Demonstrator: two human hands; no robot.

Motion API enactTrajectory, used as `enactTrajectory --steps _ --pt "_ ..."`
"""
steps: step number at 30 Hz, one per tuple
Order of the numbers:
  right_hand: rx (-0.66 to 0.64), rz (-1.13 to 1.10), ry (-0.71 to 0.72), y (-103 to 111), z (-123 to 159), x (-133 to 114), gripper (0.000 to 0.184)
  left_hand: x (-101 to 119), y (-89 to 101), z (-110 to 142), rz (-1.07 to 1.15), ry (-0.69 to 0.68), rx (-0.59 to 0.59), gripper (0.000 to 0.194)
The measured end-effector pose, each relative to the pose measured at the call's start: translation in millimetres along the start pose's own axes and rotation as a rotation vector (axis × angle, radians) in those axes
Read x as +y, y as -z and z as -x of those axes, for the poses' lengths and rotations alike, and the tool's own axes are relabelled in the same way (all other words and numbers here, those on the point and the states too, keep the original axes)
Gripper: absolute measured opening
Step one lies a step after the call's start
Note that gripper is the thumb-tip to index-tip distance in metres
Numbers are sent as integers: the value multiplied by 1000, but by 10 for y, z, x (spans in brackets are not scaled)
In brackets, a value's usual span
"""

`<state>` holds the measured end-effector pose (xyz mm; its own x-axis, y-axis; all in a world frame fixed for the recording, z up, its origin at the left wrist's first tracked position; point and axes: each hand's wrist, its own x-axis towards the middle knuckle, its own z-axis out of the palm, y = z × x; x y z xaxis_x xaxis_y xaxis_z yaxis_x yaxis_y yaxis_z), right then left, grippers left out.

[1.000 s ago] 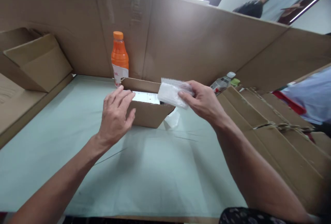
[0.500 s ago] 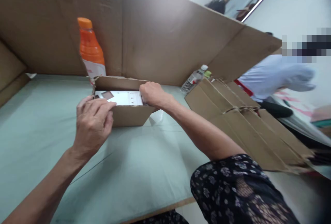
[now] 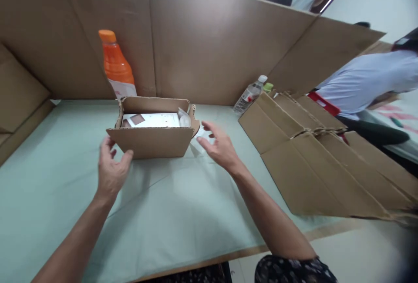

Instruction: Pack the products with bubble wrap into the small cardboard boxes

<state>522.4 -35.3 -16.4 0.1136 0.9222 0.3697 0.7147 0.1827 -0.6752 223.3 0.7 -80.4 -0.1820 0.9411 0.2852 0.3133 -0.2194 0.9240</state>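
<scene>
The right hand's (image 3: 219, 146) grip is now loose and empty, just beside the carton (image 3: 153, 143); the left hand's (image 3: 113, 170) fingers spread, empty, at its front-left corner, contact unclear. The clear plastic packet (image 3: 184, 120) has gone inside beside the white box (image 3: 158, 120), seemingly filling that end. The carton stands on the desk (image 3: 183, 213).

- The head camera is looking forward and down from six o'clock, near the flat pale-green table (image 3: 170, 222).
- It is facing the upright brown cardboard wall (image 3: 209, 52) at twelve.
</scene>
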Motion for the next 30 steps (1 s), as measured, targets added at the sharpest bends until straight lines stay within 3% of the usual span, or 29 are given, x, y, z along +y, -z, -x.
enactTrajectory --steps 3,5,8,11,13,16,19,22,26,30 --pt "-189 -89 -111 -371 -107 -1 45 -97 -89 -86 104 89 -48 51" --pt "-186 -115 -149 -474 -121 -70 38 -70 -134 -137 149 80 -22 44" --pt "-65 -106 -144 -349 131 -141 34 76 -174 -79 190 63 -66 39" --pt "76 -52 -139 -95 665 -150 30 239 -125 204 191 68 -189 44" --pt "114 -32 -109 -15 1056 -179 32 300 14 478 152 98 -216 48" --pt "84 -39 5 -118 1497 -298 42 303 381 892 50 216 -119 52" --pt "65 -76 92 -312 1674 -434 54 296 749 1199 -67 348 6 54" --pt "65 -138 116 -343 1705 -476 60 331 906 1408 -183 414 35 57" --pt "117 -70 70 -4 1814 -309 56 361 719 1654 -280 317 -82 56" --pt "269 144 -98 521 2131 21 49 449 164 1788 -165 72 -383 51"
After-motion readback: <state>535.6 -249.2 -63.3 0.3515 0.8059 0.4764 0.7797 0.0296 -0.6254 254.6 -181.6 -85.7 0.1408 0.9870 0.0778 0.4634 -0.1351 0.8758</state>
